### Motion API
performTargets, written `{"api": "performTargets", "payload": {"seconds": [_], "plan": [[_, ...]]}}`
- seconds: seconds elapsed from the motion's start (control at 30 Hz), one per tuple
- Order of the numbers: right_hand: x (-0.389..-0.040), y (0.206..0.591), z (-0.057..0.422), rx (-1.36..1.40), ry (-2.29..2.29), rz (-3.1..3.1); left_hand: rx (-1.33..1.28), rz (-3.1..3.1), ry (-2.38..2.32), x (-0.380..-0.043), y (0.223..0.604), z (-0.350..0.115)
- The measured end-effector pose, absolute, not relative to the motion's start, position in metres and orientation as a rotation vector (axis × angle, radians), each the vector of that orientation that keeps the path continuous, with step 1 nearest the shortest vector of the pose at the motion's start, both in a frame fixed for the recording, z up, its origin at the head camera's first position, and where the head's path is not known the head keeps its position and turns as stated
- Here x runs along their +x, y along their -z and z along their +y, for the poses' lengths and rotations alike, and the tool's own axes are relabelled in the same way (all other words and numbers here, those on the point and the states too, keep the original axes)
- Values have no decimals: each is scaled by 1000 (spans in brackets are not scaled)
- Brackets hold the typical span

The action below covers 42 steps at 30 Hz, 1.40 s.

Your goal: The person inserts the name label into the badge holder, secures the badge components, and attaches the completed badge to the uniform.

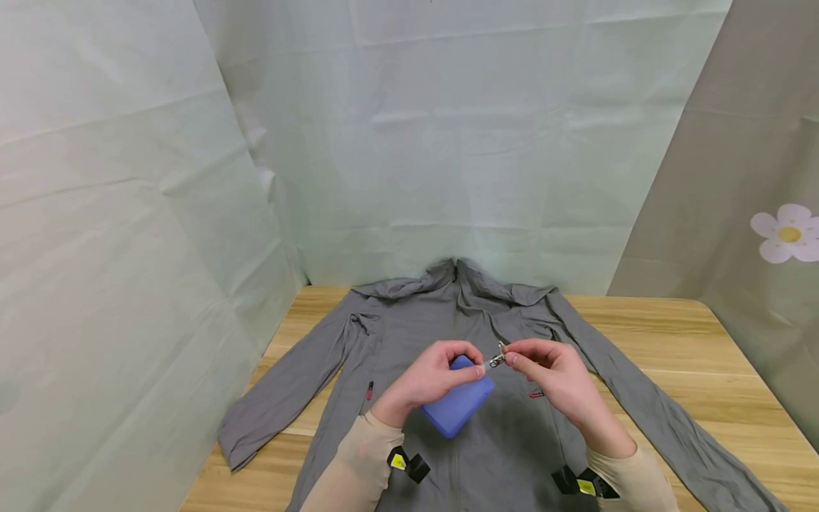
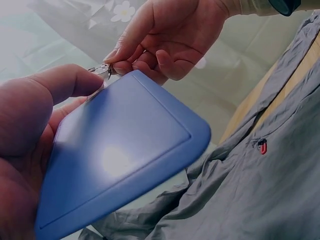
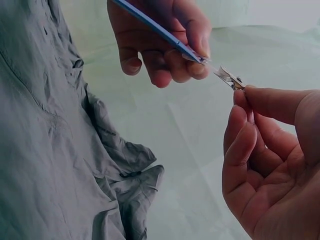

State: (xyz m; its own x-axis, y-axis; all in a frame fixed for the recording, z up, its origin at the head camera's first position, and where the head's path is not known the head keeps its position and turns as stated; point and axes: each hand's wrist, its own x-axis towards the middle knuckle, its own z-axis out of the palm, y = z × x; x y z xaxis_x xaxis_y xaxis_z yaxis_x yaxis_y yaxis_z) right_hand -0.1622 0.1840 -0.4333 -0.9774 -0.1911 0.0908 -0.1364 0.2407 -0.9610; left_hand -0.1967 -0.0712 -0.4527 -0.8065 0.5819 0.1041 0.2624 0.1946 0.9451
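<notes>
My left hand (image 1: 430,377) pinches a flat blue badge holder (image 1: 458,408) near its top corner, by the clear strap. The holder hangs tilted above the grey jacket (image 1: 416,313), and in the left wrist view its smooth face with a grooved border shows. Between both hands is a small metal badge clip (image 3: 231,78), joined to the holder by the clear strap (image 3: 212,67). Thumb and forefinger of my right hand (image 1: 558,370) pinch the clip's outer end. Its remaining fingers curl loosely in the right wrist view.
The jacket lies spread on a wooden table (image 1: 672,341), sleeves out to both sides, with red zipper pulls (image 1: 536,394) at its pockets. Pale cloth (image 1: 461,142) hangs behind and at the left; a darker cloth with a white flower (image 1: 788,233) hangs at the right.
</notes>
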Motion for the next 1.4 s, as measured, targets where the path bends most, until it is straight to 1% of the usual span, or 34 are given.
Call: {"api": "performTargets", "payload": {"seconds": [0.5,1.23,1.4], "plan": [[-162,433,182,-351,1884,2464,774,2242,-1703,-198,453,-71],[-161,433,179,-236,1886,2497,657,2166,-1738,-200,459,-69],[-161,435,180,-304,1945,2527,692,2075,-1742,-204,460,-75]]}}
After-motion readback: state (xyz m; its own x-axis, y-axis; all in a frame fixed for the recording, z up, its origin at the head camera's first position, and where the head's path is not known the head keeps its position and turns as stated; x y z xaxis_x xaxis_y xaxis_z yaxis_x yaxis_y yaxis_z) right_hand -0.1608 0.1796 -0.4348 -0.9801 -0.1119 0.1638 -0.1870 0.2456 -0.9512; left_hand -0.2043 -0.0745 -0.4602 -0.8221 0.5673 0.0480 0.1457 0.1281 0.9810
